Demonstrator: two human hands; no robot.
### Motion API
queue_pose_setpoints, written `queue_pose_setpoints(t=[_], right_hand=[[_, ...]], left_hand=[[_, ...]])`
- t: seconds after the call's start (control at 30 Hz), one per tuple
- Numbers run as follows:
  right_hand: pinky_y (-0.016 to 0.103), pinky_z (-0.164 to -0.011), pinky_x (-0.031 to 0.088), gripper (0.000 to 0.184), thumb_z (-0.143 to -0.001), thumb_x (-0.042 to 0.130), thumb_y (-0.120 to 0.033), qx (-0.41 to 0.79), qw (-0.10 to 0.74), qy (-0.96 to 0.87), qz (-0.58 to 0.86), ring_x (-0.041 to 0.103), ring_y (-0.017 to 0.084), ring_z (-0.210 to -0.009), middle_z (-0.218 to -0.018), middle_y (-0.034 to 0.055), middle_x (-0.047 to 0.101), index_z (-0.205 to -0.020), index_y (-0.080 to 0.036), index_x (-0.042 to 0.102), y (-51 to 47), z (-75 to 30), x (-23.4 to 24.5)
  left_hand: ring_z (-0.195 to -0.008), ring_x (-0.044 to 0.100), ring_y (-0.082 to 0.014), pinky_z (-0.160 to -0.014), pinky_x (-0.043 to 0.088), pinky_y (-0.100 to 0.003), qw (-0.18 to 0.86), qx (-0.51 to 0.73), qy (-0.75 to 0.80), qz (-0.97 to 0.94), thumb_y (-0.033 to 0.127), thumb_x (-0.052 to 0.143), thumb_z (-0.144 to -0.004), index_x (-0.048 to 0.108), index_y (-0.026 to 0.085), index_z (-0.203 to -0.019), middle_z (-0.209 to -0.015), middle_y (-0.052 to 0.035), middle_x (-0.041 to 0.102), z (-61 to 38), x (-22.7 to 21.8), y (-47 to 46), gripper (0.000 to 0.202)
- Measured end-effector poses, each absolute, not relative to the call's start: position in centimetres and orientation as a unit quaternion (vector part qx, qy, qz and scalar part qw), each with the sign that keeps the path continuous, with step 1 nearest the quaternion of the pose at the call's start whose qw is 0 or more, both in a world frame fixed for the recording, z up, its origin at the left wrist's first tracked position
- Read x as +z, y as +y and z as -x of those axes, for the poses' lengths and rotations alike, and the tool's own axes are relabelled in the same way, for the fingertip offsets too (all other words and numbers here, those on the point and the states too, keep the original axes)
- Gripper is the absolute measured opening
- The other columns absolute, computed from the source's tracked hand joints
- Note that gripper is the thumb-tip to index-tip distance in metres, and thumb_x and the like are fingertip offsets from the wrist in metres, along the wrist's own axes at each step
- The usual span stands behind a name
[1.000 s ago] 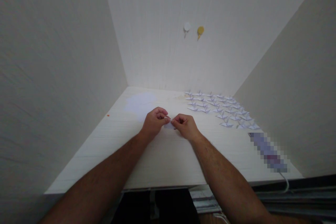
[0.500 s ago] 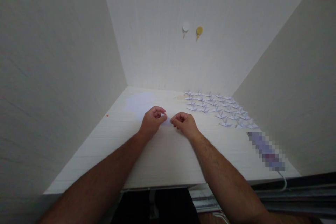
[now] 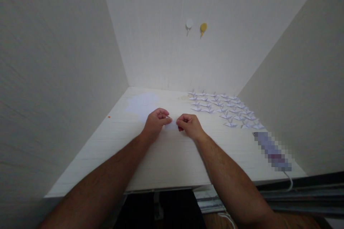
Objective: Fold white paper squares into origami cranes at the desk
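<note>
My left hand (image 3: 156,122) and my right hand (image 3: 189,126) rest close together on the white table (image 3: 166,157), both with fingers curled in a pinch. Between them lies a small pale lilac piece of paper (image 3: 172,125), gripped at each end by the fingertips. Most of the paper is hidden behind the fingers, so its folded shape is unclear.
Several small folded paper cranes (image 3: 224,109) stand in rows at the back right of the table. A stack of pale lilac sheets (image 3: 142,103) lies at the back left. A blurred oblong object with a white cable (image 3: 272,151) sits near the right edge. Walls close in on three sides.
The hands have drawn slightly apart, showing a little more of the paper between them. The view has drifted a little.
</note>
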State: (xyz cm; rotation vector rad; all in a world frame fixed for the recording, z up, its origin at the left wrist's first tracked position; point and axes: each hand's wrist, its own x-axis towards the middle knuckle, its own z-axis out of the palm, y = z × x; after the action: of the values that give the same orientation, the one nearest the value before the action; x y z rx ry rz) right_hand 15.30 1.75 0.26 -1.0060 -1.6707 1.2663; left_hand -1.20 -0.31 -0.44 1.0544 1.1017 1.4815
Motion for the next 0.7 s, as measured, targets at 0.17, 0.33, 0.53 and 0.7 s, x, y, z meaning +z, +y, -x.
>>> queue_pose_setpoints(t=[0.17, 0.33, 0.53, 0.7], right_hand=[[0.019, -0.044, 0.036, 0.018, -0.071, 0.061, -0.031, 0.511, 0.391, -0.656, 0.393, 0.048, 0.007, -0.043, -0.05, -0.0028, 0.057, -0.062, -0.016, 0.057, 1.93, -15.16, -0.07], [0.019, -0.044, 0.035, 0.019, -0.072, 0.063, -0.034, 0.491, 0.388, -0.668, 0.403, 0.047, 0.007, -0.043, -0.05, -0.003, 0.056, -0.066, -0.016, 0.06, 2.06, -15.14, -0.27], [0.019, -0.044, 0.034, 0.018, -0.07, 0.063, -0.032, 0.501, 0.399, -0.665, 0.386, 0.046, 0.007, -0.043, -0.049, -0.0035, 0.055, -0.062, -0.016, 0.058, 2.12, -15.54, 0.18], [0.019, -0.041, 0.03, 0.017, -0.067, 0.063, -0.03, 0.506, 0.396, -0.653, 0.402, 0.042, 0.006, -0.04, -0.046, -0.0045, 0.052, -0.059, -0.016, 0.056, 2.19, -15.72, 0.24]], left_hand=[[-0.049, 0.046, -0.0079, -0.05, 0.032, -0.022, 0.479, 0.604, 0.462, -0.438, 0.02, 0.076, -0.053, 0.058, 0.018, -0.072, -0.055, 0.0062, 0.052, 1.37, -0.52, -0.2, 0.027], [-0.049, 0.046, -0.0076, -0.051, 0.033, -0.022, 0.475, 0.607, 0.467, -0.434, 0.02, 0.077, -0.052, 0.058, 0.018, -0.071, -0.054, 0.0064, 0.052, 1.33, -0.26, -0.22, 0.027], [-0.047, 0.047, -0.0077, -0.049, 0.034, -0.022, 0.547, 0.6, 0.44, -0.384, 0.016, 0.077, -0.049, 0.059, 0.017, -0.073, -0.053, 0.0059, 0.054, 1.2, 0.23, -0.48, 0.03], [-0.05, 0.05, -0.0088, -0.051, 0.038, -0.022, 0.542, 0.568, 0.434, -0.442, 0.018, 0.075, -0.056, 0.061, 0.017, -0.075, -0.056, 0.0041, 0.056, 1.37, -0.06, -0.55, 0.024]])
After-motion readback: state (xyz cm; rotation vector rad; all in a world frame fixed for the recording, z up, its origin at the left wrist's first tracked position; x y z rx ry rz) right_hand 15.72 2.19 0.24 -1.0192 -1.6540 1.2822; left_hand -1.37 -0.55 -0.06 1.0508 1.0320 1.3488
